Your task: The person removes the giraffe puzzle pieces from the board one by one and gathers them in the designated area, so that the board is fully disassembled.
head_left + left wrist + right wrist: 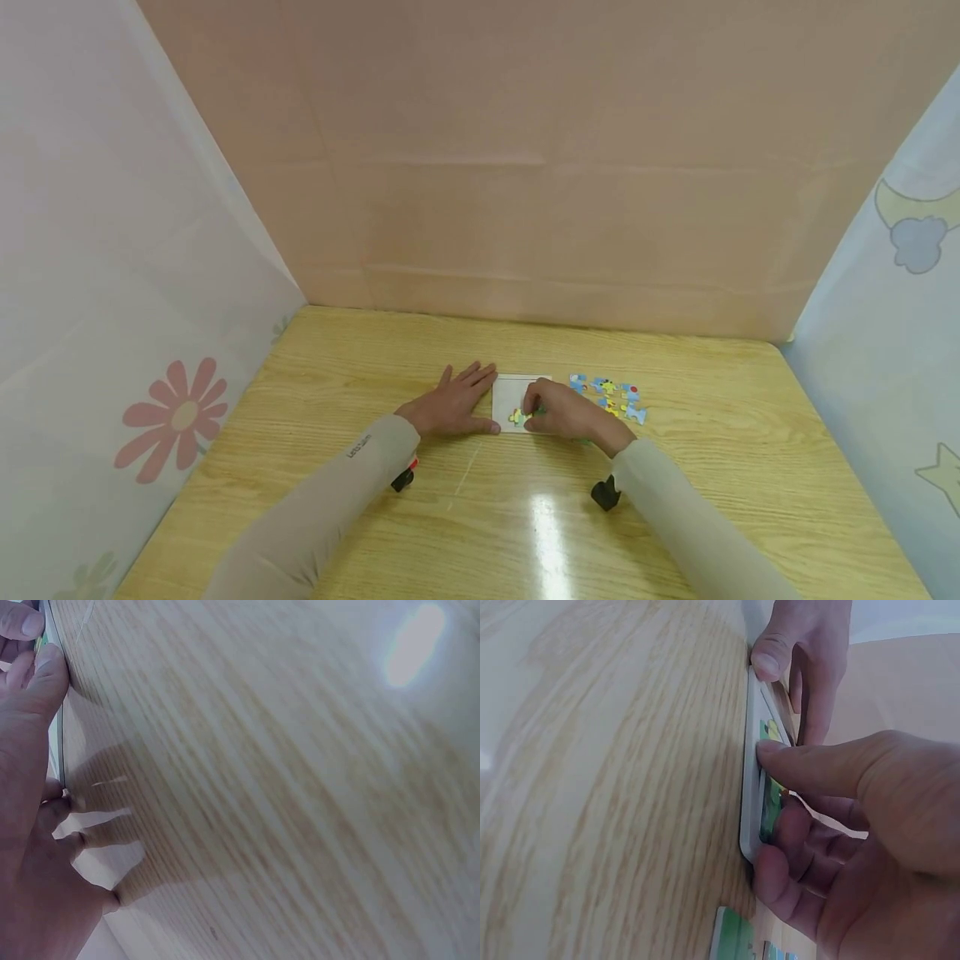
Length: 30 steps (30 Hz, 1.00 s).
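Observation:
A small white puzzle tray lies on the wooden table. My left hand rests along its left side with fingers spread and the thumb at the near corner. Over the tray's right part is my right hand, its thumb and curled fingers pinching a green puzzle piece low against the tray's near side. A yellow-and-green puzzle piece sits in the tray just left of the right fingers. The right hand covers much of the tray's right half.
Several loose blue and yellow puzzle pieces lie right of the tray. A green piece lies near its right end in the right wrist view. A pinkish-tan backdrop stands behind the table, with patterned sheets at both sides.

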{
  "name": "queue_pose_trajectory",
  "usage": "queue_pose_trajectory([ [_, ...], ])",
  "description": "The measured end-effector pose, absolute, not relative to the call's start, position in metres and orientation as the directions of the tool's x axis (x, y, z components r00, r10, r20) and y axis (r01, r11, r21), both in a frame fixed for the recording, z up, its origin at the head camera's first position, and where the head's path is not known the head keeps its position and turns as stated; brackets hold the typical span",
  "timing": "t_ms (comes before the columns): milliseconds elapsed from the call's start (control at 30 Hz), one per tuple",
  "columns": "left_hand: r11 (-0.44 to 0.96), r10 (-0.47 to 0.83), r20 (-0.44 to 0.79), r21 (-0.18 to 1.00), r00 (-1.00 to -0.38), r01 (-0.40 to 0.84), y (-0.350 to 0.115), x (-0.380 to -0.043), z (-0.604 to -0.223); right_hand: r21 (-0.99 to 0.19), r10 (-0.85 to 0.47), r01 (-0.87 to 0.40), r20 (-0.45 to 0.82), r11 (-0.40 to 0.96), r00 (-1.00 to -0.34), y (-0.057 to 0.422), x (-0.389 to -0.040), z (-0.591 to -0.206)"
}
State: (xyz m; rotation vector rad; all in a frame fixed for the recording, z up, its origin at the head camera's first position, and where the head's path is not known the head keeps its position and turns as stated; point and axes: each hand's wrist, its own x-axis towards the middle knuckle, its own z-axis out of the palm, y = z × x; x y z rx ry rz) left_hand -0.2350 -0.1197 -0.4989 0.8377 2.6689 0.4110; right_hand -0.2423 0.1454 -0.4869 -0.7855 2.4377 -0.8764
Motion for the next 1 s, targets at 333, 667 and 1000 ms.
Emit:
queue_pose_trajectory([
  [333,0.797,0.582,-0.216,0.342,-0.784,0.497,-0.1191,-0.2339,-0.4975,-0.676,-0.635,-0.367,-0.196,0.639,-0.747,0.1451,-0.2421,-0.49],
  [667,0.802,0.579,-0.222,0.33,-0.785,0.498,-0.1191,-0.2356,-0.4997,-0.708,-0.65,-0.367,-0.169,0.603,-0.741,0.1472,-0.2399,-0.489],
  [1000,0.8,0.58,-0.22,0.336,-0.785,0.497,-0.1189,-0.235,-0.498,-0.752,-0.648,-0.3,-0.215,0.587,-0.73,0.151,-0.2404,-0.4838],
])
